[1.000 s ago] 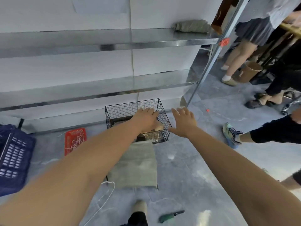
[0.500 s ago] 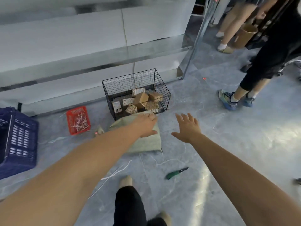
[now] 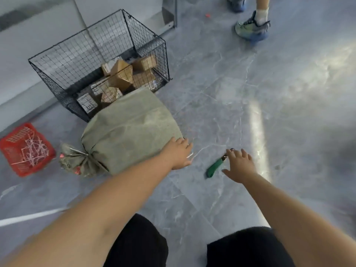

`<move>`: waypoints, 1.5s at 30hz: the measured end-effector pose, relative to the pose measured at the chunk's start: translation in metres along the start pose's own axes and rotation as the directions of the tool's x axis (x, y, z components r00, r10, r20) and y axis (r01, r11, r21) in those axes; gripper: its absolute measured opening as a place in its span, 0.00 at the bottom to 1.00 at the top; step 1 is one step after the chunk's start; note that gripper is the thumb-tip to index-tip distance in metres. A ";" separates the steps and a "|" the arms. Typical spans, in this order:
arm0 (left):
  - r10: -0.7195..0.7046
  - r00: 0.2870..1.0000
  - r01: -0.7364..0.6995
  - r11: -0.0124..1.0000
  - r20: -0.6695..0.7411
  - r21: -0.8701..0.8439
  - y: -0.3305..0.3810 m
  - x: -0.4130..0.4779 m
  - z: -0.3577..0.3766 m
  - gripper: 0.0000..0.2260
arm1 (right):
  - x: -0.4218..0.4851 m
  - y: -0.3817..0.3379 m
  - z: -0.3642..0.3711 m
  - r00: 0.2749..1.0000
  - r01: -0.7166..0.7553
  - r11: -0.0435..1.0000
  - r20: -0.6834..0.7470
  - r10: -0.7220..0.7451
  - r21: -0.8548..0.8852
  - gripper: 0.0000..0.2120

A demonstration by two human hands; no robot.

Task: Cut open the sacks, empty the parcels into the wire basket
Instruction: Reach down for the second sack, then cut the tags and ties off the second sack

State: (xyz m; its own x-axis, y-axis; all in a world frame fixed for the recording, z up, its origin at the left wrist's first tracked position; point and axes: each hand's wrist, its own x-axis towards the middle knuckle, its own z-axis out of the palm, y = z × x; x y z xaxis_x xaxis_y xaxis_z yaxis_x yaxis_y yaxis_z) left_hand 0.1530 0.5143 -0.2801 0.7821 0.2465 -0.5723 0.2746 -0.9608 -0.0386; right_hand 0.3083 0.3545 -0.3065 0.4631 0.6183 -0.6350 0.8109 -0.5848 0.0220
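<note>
A full green woven sack [image 3: 131, 132] lies on the grey floor, its tied neck [image 3: 77, 160] pointing left. Behind it stands the black wire basket [image 3: 63, 60] holding several brown cardboard parcels [image 3: 121, 76]. My left hand [image 3: 178, 153] rests with straight fingers on the sack's near right corner. A green-handled cutter [image 3: 214, 167] lies on the floor to the right of the sack. My right hand [image 3: 239, 164] hovers open just right of the cutter, fingers spread, fingertips near its blade end.
A small red basket [image 3: 27, 148] with cut white ties sits at the left. A white strip [image 3: 28, 216] lies on the floor near my left arm. A bystander's sneaker [image 3: 252, 28] stands at the top right. A metal shelf post [image 3: 169, 12] rises behind the basket.
My view has dropped lower and closer to the floor. My left hand slid to the sack's near right corner. My right hand came down beside the green cutter.
</note>
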 end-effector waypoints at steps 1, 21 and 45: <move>0.010 1.000 -0.010 1.000 0.001 0.012 0.006 0.025 0.029 0.32 | 0.023 0.004 0.033 0.999 -0.038 0.999 0.001 0.038 0.019 0.37; 0.084 0.985 -0.094 0.993 -0.148 -0.065 0.048 0.201 0.197 0.33 | 0.197 -0.006 0.247 0.930 -0.256 0.864 -0.133 0.342 0.433 0.20; -0.612 0.705 0.409 0.763 -0.357 -0.500 -0.127 0.053 0.163 0.27 | 0.167 -0.204 0.027 0.808 0.545 0.625 -0.550 -0.212 0.559 0.27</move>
State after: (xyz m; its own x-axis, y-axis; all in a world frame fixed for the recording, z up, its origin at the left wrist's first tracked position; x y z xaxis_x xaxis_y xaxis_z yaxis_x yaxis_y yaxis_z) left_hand 0.0690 0.6284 -0.4391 0.5834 0.8075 -0.0877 0.8094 -0.5689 0.1458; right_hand 0.2104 0.5631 -0.4385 0.3987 0.9124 -0.0927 0.5592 -0.3220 -0.7640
